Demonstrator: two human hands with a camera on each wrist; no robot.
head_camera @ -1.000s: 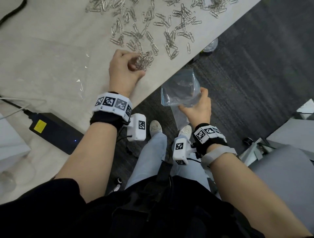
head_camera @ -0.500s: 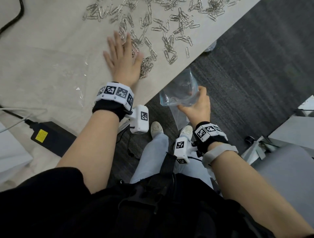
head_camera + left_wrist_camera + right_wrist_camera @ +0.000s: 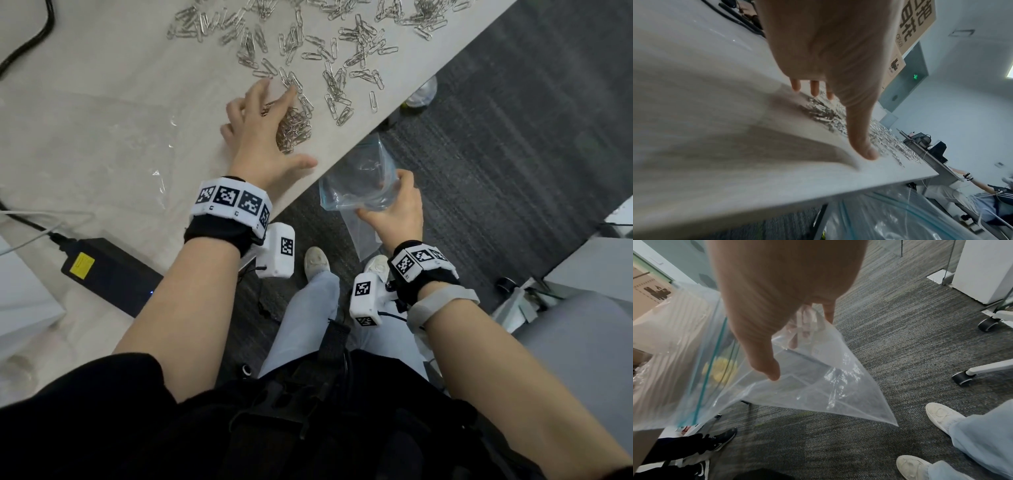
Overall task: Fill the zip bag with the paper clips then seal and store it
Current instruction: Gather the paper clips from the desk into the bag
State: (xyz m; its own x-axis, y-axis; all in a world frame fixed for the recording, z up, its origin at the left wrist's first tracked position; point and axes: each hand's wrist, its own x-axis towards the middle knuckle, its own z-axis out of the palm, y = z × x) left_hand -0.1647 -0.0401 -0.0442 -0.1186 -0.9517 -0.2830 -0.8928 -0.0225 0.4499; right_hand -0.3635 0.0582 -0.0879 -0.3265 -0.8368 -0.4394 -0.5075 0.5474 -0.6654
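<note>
Left hand (image 3: 263,137) spread flat, fingers apart, over heaped paper clips (image 3: 294,128) near table (image 3: 102,120) edge. Right hand (image 3: 394,212) clamped on open zip bag (image 3: 356,185), just below edge.

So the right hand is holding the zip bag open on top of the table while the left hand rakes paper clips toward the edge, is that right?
Not quite. In the head view, the right hand holds the zip bag below the table edge, over the floor. The left hand does rest over the paper clips.
</note>
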